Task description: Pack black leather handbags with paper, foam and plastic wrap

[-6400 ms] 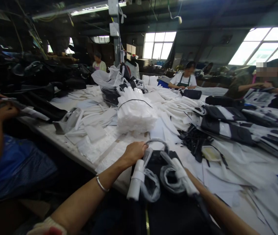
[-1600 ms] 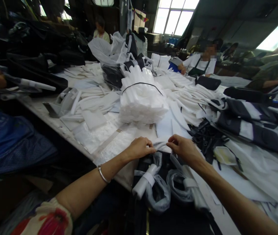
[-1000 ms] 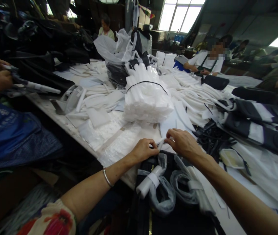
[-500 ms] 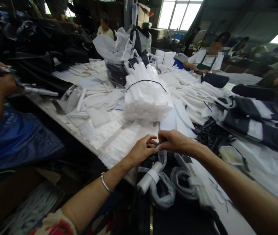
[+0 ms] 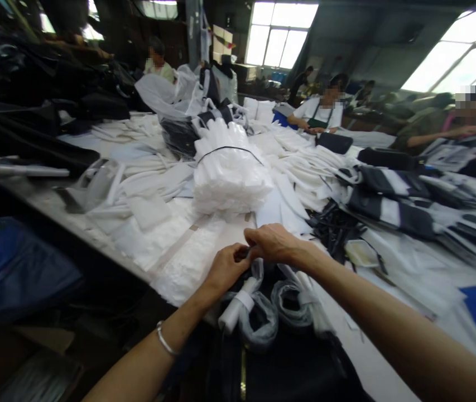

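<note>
My left hand (image 5: 230,267) and my right hand (image 5: 272,243) meet over the top of a black bag (image 5: 296,365), fingers closed in a pinch. What lies between the fingertips is small and mostly hidden. A plastic-wrapped strap (image 5: 258,270) rises from the bag right up to the fingers. Below it hangs a wrapped loop (image 5: 260,334) beside a white foam-wrapped roll (image 5: 236,312). To its right is a second wrapped loop (image 5: 290,314). A gold zip (image 5: 243,375) runs down the bag's front.
Beyond my hands stands a banded bundle of white foam sheets (image 5: 231,181). White foam strips (image 5: 300,162) spread over the table. Black straps (image 5: 333,231), a small clear box (image 5: 362,254) and dark bag parts (image 5: 392,204) lie right. Co-workers sit across, one in a white shirt (image 5: 322,114).
The view has swung right, so things appear further left and another co-worker shows at the right. My hands stay together over the bag, still pinching.
</note>
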Demonstrator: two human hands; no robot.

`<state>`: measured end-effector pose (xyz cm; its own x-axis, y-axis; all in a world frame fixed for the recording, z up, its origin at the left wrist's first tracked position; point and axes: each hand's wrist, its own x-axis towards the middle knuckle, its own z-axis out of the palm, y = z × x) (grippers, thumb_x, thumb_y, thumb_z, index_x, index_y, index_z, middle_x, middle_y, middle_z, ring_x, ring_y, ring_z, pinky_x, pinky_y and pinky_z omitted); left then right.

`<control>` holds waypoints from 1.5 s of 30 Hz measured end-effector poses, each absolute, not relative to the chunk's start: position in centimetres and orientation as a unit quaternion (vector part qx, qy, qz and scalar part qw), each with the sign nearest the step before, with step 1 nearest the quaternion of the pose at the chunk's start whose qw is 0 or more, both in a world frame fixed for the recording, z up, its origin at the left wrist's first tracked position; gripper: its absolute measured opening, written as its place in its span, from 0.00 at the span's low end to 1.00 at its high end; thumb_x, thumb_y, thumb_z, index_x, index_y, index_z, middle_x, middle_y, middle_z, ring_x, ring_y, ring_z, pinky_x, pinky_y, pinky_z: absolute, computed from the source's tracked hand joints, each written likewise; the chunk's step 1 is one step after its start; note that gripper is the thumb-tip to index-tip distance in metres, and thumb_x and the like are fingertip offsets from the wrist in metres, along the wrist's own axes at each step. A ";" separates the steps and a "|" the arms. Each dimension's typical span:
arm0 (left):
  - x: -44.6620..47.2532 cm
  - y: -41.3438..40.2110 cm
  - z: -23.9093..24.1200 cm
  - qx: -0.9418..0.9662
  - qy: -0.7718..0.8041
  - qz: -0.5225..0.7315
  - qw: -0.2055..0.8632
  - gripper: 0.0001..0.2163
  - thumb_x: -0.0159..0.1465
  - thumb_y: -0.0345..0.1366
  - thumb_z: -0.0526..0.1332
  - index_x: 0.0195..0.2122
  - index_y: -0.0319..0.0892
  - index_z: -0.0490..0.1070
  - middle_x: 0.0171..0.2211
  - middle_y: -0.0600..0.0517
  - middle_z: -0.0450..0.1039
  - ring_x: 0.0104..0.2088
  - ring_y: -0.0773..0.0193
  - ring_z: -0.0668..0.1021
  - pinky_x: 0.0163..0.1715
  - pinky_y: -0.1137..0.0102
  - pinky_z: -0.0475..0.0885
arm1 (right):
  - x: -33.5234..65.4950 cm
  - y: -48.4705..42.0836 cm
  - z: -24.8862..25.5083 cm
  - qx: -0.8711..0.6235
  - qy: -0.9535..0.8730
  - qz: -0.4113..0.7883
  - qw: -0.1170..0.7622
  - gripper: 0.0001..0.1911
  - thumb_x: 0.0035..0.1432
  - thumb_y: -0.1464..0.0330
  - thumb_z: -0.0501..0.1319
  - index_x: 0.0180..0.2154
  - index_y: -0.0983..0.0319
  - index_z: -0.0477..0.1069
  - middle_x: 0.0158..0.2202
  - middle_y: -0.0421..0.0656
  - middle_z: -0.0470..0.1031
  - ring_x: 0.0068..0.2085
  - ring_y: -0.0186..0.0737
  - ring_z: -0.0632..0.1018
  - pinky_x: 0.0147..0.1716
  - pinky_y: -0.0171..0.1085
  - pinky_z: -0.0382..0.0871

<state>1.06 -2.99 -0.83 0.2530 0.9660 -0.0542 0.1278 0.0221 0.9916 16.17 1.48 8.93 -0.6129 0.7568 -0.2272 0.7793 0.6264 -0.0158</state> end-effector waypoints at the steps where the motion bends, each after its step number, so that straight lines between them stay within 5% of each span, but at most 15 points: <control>1: 1.2 -3.2 -0.6 0.582 0.486 0.393 0.520 0.12 0.58 0.40 0.63 0.39 0.39 0.76 0.37 0.47 0.80 0.39 0.56 0.81 0.41 0.67 0.74 | 16.0 0.7 9.1 0.434 0.895 -0.047 0.091 0.10 0.57 0.65 0.64 0.41 0.59 0.73 0.34 0.45 0.79 0.37 0.45 0.78 0.34 0.38 0.63; 4: 1.3 -3.1 -0.2 0.590 0.518 0.386 0.485 0.12 0.54 0.40 0.64 0.36 0.39 0.76 0.37 0.47 0.81 0.39 0.54 0.80 0.41 0.65 0.74 | 15.5 -1.8 9.1 0.429 0.903 -0.004 0.014 0.06 0.64 0.68 0.57 0.39 0.61 0.72 0.41 0.48 0.78 0.46 0.46 0.75 0.45 0.42 0.63; 9: 1.1 -2.3 -0.2 0.580 0.515 0.359 0.519 0.18 0.50 0.45 0.64 0.38 0.39 0.75 0.38 0.47 0.81 0.39 0.52 0.81 0.41 0.65 0.76 | 15.6 -4.1 8.0 0.521 0.853 -0.018 -0.019 0.07 0.63 0.70 0.56 0.38 0.63 0.73 0.35 0.47 0.77 0.35 0.46 0.76 0.33 0.42 0.66; 13: 1.2 -2.4 -0.2 0.575 0.532 0.351 0.512 0.20 0.48 0.47 0.66 0.39 0.40 0.76 0.38 0.47 0.81 0.41 0.50 0.81 0.43 0.64 0.76 | 16.7 -3.3 7.7 0.485 0.871 0.056 -0.057 0.10 0.66 0.67 0.54 0.40 0.61 0.73 0.42 0.48 0.76 0.44 0.50 0.73 0.39 0.46 0.66; 22: 0.8 -2.3 0.4 0.626 0.535 0.329 0.463 0.21 0.49 0.52 0.67 0.38 0.43 0.79 0.39 0.48 0.82 0.45 0.45 0.80 0.47 0.60 0.75 | 17.1 0.6 6.7 0.335 0.940 0.061 0.000 0.07 0.62 0.67 0.60 0.33 0.60 0.76 0.35 0.42 0.80 0.40 0.46 0.74 0.39 0.44 0.62; 28: 1.2 -2.6 0.5 0.624 0.540 0.329 0.459 0.20 0.49 0.54 0.67 0.35 0.43 0.79 0.35 0.50 0.82 0.40 0.48 0.81 0.41 0.65 0.77 | 17.5 0.6 6.9 0.332 0.941 0.061 -0.007 0.08 0.63 0.66 0.60 0.35 0.60 0.76 0.36 0.42 0.81 0.40 0.45 0.75 0.42 0.44 0.61; 35: 1.9 -3.1 0.1 0.588 0.554 0.351 0.473 0.22 0.51 0.53 0.66 0.39 0.40 0.77 0.36 0.49 0.81 0.38 0.54 0.81 0.39 0.68 0.76 | 27.4 -3.1 10.8 0.612 0.753 -0.109 -0.218 0.09 0.62 0.63 0.61 0.41 0.58 0.77 0.41 0.39 0.80 0.41 0.34 0.77 0.41 0.31 0.64; 41: 1.9 -3.0 -0.9 0.570 0.541 0.366 0.497 0.23 0.53 0.53 0.65 0.41 0.39 0.76 0.37 0.47 0.81 0.38 0.54 0.81 0.40 0.65 0.76 | 37.0 -7.9 6.9 0.787 0.595 -0.156 -0.058 0.09 0.56 0.65 0.64 0.30 0.63 0.78 0.27 0.42 0.78 0.31 0.38 0.78 0.29 0.33 0.64; 45: 1.9 -3.0 -1.2 0.567 0.529 0.378 0.506 0.22 0.54 0.52 0.65 0.42 0.38 0.75 0.37 0.48 0.81 0.37 0.56 0.81 0.40 0.66 0.75 | 37.7 -8.4 2.5 0.819 0.550 -0.160 0.025 0.13 0.49 0.62 0.70 0.33 0.65 0.77 0.32 0.46 0.79 0.35 0.43 0.79 0.31 0.35 0.66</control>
